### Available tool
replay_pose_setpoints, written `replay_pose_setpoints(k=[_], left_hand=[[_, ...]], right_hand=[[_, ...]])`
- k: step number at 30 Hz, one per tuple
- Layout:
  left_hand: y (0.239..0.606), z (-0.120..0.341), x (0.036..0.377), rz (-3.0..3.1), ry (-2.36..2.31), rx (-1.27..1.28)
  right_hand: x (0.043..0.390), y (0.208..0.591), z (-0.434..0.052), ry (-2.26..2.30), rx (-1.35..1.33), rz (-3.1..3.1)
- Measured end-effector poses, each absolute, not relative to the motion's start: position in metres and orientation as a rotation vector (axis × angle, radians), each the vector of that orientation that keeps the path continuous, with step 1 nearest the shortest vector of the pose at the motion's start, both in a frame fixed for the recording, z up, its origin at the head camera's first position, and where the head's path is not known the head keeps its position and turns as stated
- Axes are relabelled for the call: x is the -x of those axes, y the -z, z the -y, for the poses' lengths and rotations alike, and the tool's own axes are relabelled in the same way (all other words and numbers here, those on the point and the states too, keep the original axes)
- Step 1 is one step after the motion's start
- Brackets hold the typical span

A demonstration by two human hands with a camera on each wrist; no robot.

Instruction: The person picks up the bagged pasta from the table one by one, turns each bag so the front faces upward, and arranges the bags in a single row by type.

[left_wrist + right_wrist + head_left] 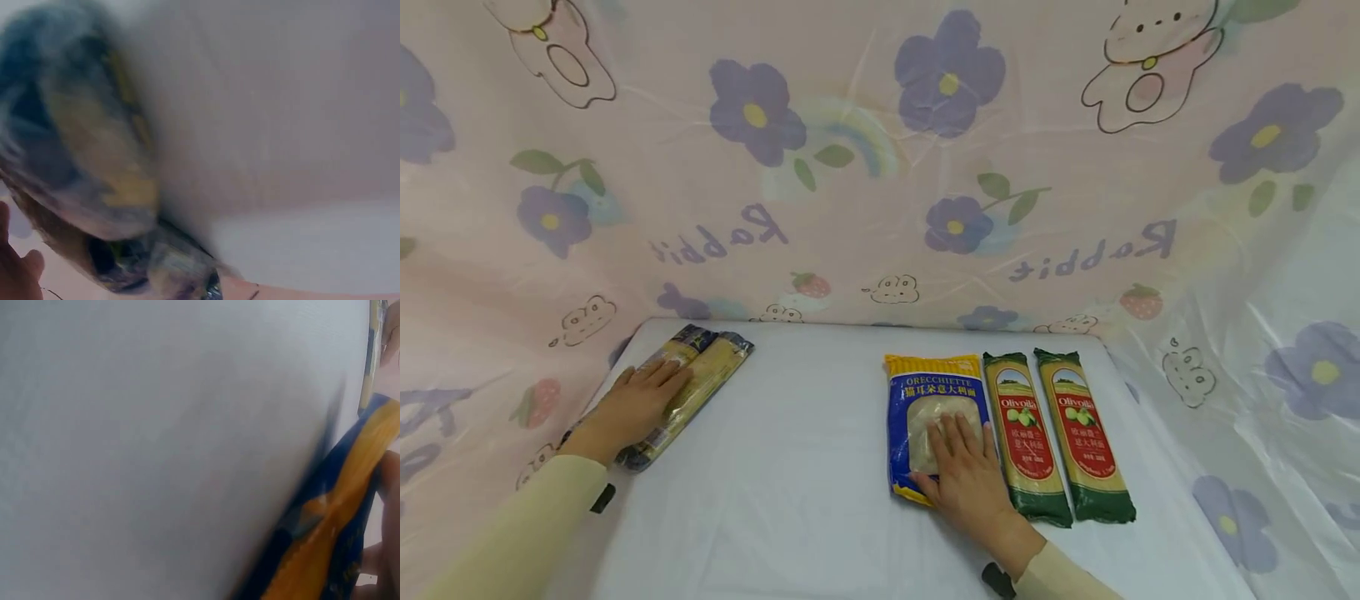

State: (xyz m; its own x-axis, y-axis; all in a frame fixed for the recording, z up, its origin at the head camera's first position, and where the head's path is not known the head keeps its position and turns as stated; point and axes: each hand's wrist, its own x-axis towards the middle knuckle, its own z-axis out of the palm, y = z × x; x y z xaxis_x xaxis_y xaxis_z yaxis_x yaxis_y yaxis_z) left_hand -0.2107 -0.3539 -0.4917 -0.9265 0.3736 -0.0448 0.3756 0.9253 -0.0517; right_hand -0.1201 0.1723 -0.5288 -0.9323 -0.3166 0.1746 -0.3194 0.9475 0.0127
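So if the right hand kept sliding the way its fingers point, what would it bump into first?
The right hand lies flat on the blue orecchiette bag, fingers pointing away from the person. Past the bag's top edge comes bare white table, then probably the flowered curtain.

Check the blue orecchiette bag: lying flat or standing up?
Lying flat. The orecchiette bag lies label up on the white table, and the right hand rests on it with straight fingers.
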Motion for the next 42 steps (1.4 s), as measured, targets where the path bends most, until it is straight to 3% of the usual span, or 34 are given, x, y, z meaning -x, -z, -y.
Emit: replay_pose_setpoints(k=[6,18,32,42], left_hand=[[0.507,0.379,0.207,-3.036,0.082,-0.625],[0.518,0.353,0.211,-2.999,-0.073,-0.672],[0.524,0.23,0.205,-3.025,-0.216,-0.519],[0.522,0.136,0.176,-3.027,-0.343,-0.353]], right_hand=[[0.123,0.528,-0.169,-0.045,-0.498,2.926],[0.123,0.53,-0.171,-0.037,-0.499,2.929],[0.127,0.533,-0.169,-0.06,-0.5,2.906],[0.124,0.531,-0.174,0.066,-0.462,2.933]])
